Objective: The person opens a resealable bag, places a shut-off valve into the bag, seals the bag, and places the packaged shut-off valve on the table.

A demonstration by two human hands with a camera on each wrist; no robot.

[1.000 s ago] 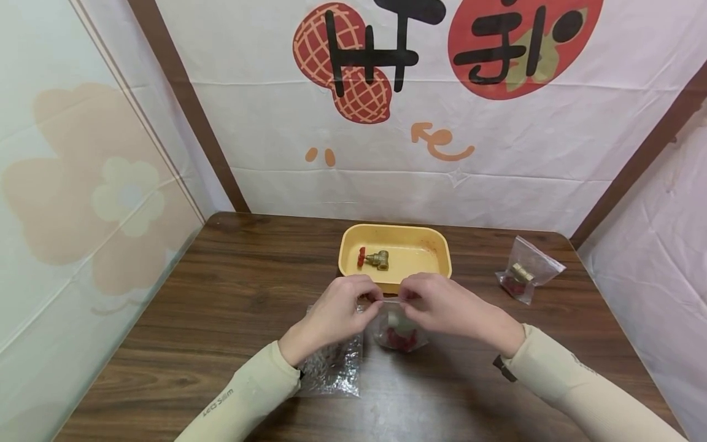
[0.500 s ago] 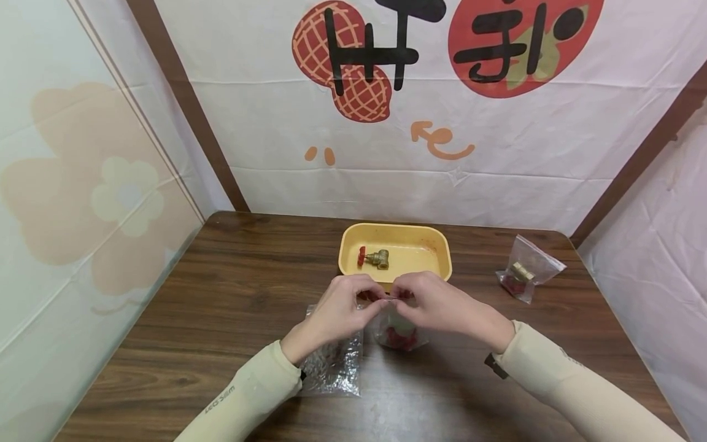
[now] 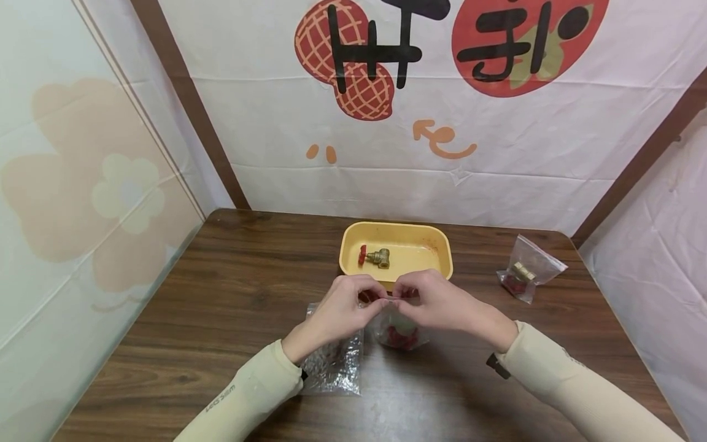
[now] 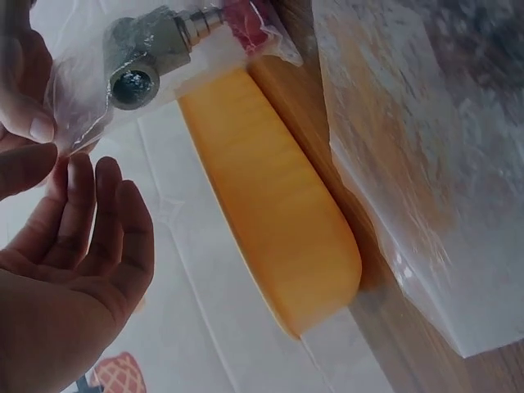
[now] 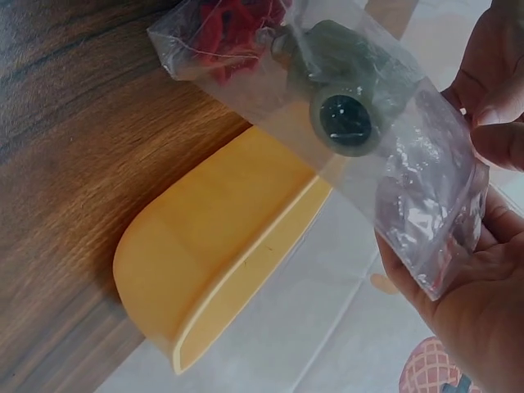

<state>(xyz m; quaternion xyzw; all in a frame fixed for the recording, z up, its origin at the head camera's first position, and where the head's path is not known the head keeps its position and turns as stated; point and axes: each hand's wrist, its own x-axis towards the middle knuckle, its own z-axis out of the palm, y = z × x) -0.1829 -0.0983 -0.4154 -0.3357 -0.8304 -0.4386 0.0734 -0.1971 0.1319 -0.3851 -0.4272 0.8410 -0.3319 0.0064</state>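
Between both hands hangs a clear zip bag (image 5: 426,188), its mouth held at the top and its lower end down over the table. Inside it lies a brass gate valve (image 4: 147,57) with a red handwheel (image 5: 233,33). My left hand (image 3: 348,307) pinches the bag's top edge between thumb and index finger; the other fingers are bent loosely beside it in the left wrist view. Close beside it, my right hand (image 3: 442,304) pinches the same edge. Just beyond the hands, a second red-handled valve (image 3: 375,258) lies in a yellow tray (image 3: 417,261).
A pack of clear plastic bags (image 3: 342,368) lies flat on the brown wooden table (image 3: 221,294), partly under the left forearm. Another bagged valve (image 3: 519,276) stands at the back right. Printed cloth (image 3: 386,190) hangs behind the table.
My right hand has moved left along the bag's top edge, close up to the left hand, then stayed there. The left hand has barely moved.
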